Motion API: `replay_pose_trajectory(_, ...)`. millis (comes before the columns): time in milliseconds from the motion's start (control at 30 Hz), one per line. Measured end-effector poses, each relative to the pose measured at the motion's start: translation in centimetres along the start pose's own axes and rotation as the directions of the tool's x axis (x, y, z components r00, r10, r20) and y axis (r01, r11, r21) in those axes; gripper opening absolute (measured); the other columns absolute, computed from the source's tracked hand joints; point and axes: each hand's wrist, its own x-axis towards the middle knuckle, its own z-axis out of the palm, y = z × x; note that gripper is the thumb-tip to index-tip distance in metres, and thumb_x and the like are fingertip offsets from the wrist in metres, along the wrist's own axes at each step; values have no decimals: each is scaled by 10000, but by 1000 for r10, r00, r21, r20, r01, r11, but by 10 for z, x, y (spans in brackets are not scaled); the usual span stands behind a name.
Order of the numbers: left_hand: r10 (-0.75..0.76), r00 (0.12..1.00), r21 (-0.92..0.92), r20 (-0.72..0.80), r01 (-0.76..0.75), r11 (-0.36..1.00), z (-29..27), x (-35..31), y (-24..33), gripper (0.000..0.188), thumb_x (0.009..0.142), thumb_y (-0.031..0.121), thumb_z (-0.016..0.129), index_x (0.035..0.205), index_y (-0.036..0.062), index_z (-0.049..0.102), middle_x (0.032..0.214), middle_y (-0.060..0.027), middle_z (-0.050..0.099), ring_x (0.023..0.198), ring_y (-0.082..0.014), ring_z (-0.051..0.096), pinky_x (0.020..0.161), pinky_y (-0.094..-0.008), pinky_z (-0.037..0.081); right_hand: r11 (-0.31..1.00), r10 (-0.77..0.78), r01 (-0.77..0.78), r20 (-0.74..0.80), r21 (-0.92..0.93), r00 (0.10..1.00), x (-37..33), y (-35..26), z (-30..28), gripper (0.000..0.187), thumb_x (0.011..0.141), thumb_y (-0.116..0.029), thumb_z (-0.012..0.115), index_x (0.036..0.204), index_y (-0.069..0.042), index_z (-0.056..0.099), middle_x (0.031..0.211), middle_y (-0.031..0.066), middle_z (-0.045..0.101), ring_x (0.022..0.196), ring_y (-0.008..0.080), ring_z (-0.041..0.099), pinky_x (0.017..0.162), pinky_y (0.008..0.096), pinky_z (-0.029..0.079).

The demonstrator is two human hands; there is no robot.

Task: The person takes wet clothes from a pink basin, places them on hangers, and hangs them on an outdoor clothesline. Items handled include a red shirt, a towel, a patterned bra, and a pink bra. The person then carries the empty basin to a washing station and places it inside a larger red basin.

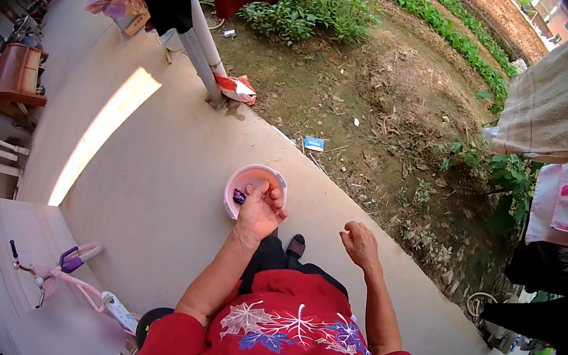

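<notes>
My left hand (262,210) hangs over a small pink basin (232,182), palm turned up and fingers loosely bent and apart. No object shows in that palm. Inside the basin lies a small dark purple, shiny thing (239,196); its kind is unclear, and my hand hides part of the basin's inside. To the right, over the pale concrete, my right hand (360,246) is held back up with its fingers curled in. Whatever those fingers may hold is hidden.
A concrete walkway (161,141) borders a soil bed (374,132) with plants. A metal post (202,61) stands ahead, a red-and-white packet (237,89) at its foot. Clothes and a towel (555,104) hang overhead. A pink child's bicycle (76,283) is at the lower left.
</notes>
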Motion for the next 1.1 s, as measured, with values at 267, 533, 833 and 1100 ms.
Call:
replay_pose_trajectory(267, 141, 834, -109, -533, -233, 966, -129, -70, 19, 107, 867, 229, 505, 791, 159, 531, 667, 38, 488, 568, -105, 431, 546, -281, 355, 963, 223, -108, 505, -247, 834, -71, 110, 96, 202, 731, -189, 542, 784, -20, 640, 739, 182, 633, 724, 322, 622, 686, 383, 493)
replay_pose_trajectory(533, 23, 837, -16, -546, -37, 999, -167, -90, 12, 172, 861, 258, 538, 977, 132, 531, 731, 9, 529, 608, -115, 485, 560, -295, 409, 920, 376, -388, 431, -64, 820, -9, 100, 203, 223, 739, -187, 510, 783, -10, 638, 750, 202, 627, 743, 354, 615, 683, 421, 492)
replay_pose_trajectory(833, 374, 789, 763, -488, 176, 622, -287, -80, 7, 200, 839, 255, 562, 951, 91, 576, 764, -15, 585, 657, -139, 549, 593, -265, 441, 982, 68, -148, 502, 121, 862, 91, -5, 335, 228, 807, -189, 498, 864, -11, 628, 639, 122, 616, 511, 188, 599, 538, 302, 497)
replay_pose_trajectory(1100, 630, 754, 946, -183, 310, -95, -374, -33, -53, 123, 725, 173, 656, 792, 124, 565, 683, -26, 517, 670, -255, 508, 574, -394, 403, 979, 203, -161, 526, -126, 826, 158, 10, 500, 270, 763, -253, 530, 851, -24, 642, 736, 190, 628, 712, 329, 627, 706, 405, 491)
